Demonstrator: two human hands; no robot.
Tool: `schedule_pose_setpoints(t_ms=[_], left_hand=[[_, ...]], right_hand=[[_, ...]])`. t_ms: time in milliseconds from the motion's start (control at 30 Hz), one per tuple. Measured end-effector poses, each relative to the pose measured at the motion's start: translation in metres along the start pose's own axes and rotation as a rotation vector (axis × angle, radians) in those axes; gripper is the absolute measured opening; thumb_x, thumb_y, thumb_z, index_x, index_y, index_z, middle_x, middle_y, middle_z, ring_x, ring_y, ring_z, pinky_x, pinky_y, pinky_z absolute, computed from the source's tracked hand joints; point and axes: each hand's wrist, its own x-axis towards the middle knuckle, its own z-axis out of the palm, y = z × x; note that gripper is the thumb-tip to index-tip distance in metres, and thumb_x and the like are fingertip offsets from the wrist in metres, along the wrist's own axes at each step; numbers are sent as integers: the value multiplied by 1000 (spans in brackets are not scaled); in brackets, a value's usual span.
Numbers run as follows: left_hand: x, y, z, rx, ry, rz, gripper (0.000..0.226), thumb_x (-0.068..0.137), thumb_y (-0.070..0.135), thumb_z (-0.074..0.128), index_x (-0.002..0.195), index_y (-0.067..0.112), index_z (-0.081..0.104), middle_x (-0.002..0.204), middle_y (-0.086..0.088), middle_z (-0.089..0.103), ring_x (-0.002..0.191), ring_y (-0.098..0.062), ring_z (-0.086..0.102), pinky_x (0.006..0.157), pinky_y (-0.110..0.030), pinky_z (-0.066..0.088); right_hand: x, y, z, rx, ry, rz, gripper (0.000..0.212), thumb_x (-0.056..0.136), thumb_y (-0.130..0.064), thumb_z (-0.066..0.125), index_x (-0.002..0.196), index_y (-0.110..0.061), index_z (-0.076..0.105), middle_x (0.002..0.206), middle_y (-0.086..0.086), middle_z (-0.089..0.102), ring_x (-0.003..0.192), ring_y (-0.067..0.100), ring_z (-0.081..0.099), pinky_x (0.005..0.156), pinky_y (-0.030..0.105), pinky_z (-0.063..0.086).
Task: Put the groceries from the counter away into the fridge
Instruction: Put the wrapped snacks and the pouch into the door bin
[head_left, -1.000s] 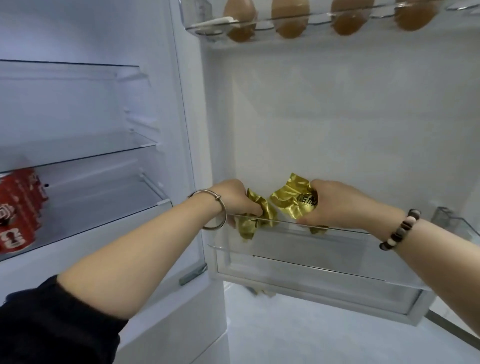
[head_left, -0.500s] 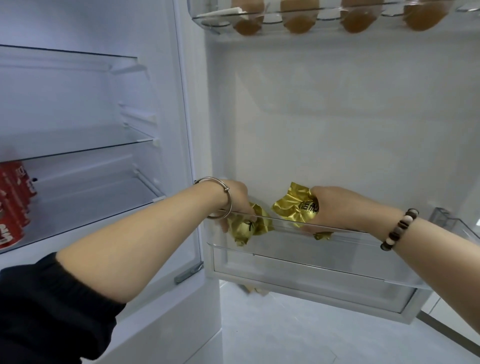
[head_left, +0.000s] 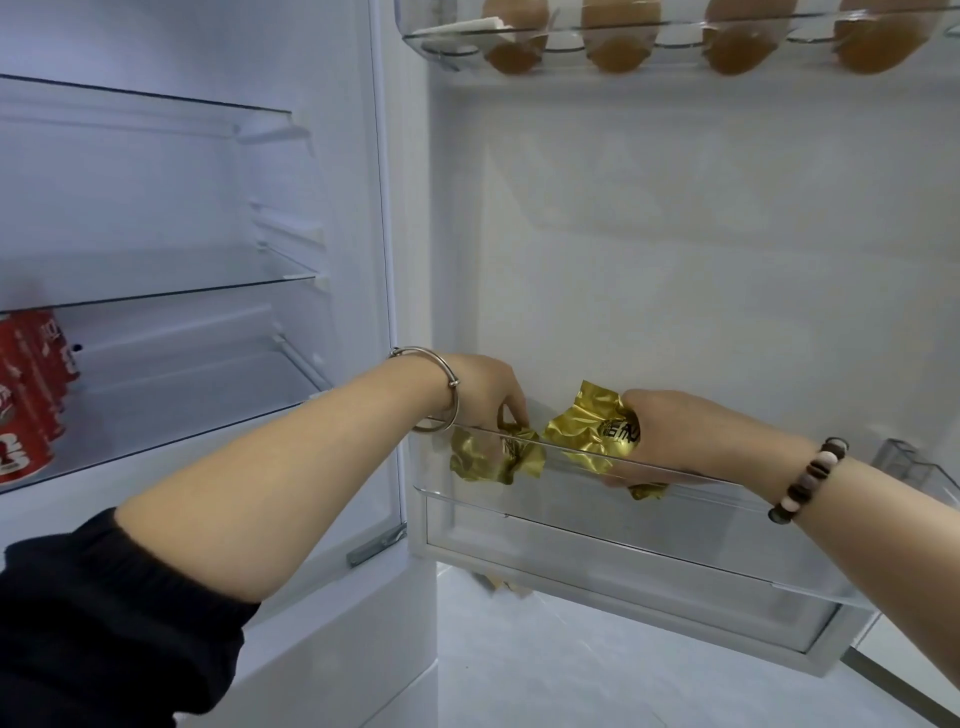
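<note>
Clear plastic door bin (head_left: 571, 519): left hand (head_left: 483, 389) pinches crinkled gold packet (head_left: 493, 460), right hand (head_left: 691, 431) grips rounder gold pouch (head_left: 587, 431).

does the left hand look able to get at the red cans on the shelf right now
Probably not at once: the left hand is down in the door bin, gripping a gold packet. The path to the red cans looks open once it lets go.

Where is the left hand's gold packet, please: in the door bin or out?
In: the gold packet shows through the door bin's clear front, below its rim; left hand pinches its top.
</note>
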Motion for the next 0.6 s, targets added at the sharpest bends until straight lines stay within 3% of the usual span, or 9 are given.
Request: schedule_pose_setpoints(t_ms=[67, 167, 233, 367, 467, 500, 600], left_hand=[[0, 0, -1, 73, -16, -37, 63, 73, 41, 77, 129, 24, 54, 102, 10, 55, 93, -11, 51, 79, -22, 45], [3, -4, -2, 184, -57, -96, 68, 73, 50, 73, 130, 22, 52, 120, 5, 55, 109, -18, 53, 89, -30, 47], [3, -4, -2, 230, -69, -114, 68, 72, 56, 71, 127, 21, 55, 120, 1, 59, 111, -20, 56, 92, -35, 49], [4, -3, 0, 328, -44, -163, 65, 73, 59, 68, 120, 15, 61, 85, 2, 65, 100, -21, 62, 75, -29, 49], [6, -9, 1, 414, 61, -160, 27, 79, 42, 71, 97, 26, 59, 97, 0, 58, 83, -25, 56, 59, -24, 40], [5, -11, 1, 413, 73, -148, 24, 81, 35, 70, 101, 30, 58, 100, -1, 57, 84, -24, 54, 60, -25, 39], [-1, -17, 1, 348, 59, -72, 48, 78, 43, 72, 121, 26, 61, 116, 3, 61, 104, -20, 57, 79, -28, 47]], right_hand=[[-1, -1, 0, -12, -13, -11, 30, 72, -40, 74, 79, -20, 53, 75, -6, 59, 60, 2, 48, 52, 16, 37], [-3, -2, -1, -4, -21, -17, 29, 73, -40, 74, 77, -21, 52, 75, -5, 60, 60, 2, 48, 50, 14, 37], [-4, -3, -1, 5, -25, -20, 29, 73, -39, 74, 73, -22, 51, 73, -7, 59, 58, 2, 48, 46, 10, 35], [-4, -1, 0, 10, -46, -2, 31, 72, -40, 75, 70, -23, 49, 70, -8, 57, 57, 1, 48, 44, 10, 34], [-1, 1, 2, 22, -66, 29, 33, 69, -43, 77, 72, -22, 50, 73, -8, 59, 60, 1, 49, 50, 15, 37], [-1, 1, 2, 26, -77, 32, 34, 69, -43, 77, 73, -23, 50, 73, -8, 58, 61, 2, 49, 50, 16, 37], [2, -2, -1, 68, -106, 48, 33, 69, -43, 78, 76, -19, 57, 75, -4, 63, 65, 9, 56, 55, 19, 41]])
